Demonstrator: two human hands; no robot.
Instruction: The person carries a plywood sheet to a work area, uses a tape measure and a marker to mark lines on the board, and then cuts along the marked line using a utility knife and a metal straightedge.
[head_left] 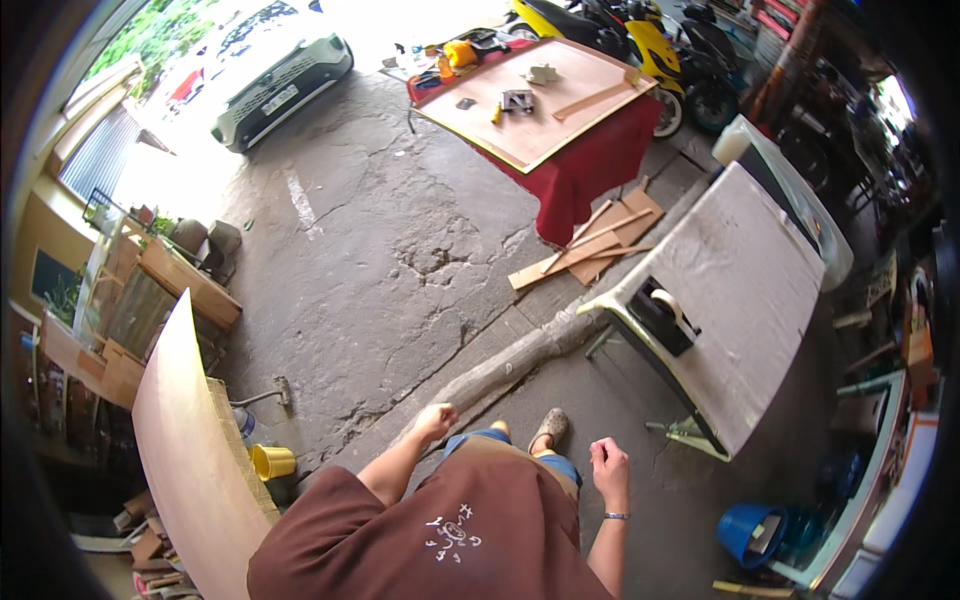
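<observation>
My left hand (433, 422) hangs in front of my body with its fingers curled in, and I see nothing in it. Out to the right, my right hand (609, 465) is also closed with nothing showing in it. The nearest furniture is a table with a greyish cover (745, 290), apart from my right hand. A black tray with a tape roll (668, 312) lies on its near left part. Farther ahead, a wooden panel (590, 80) rests on a table draped with red cloth (590, 175). On it are a boxy tool (518, 101) and a pale block-like object (540, 73).
Wood strips and boards (595, 240) lie on the floor between the tables. A raised concrete curb (510, 362) crosses ahead of my feet. At left lean a large plywood sheet (185, 440) and a yellow bucket (272, 462). A blue bucket (750, 535) stands right; scooters (655, 45) are behind.
</observation>
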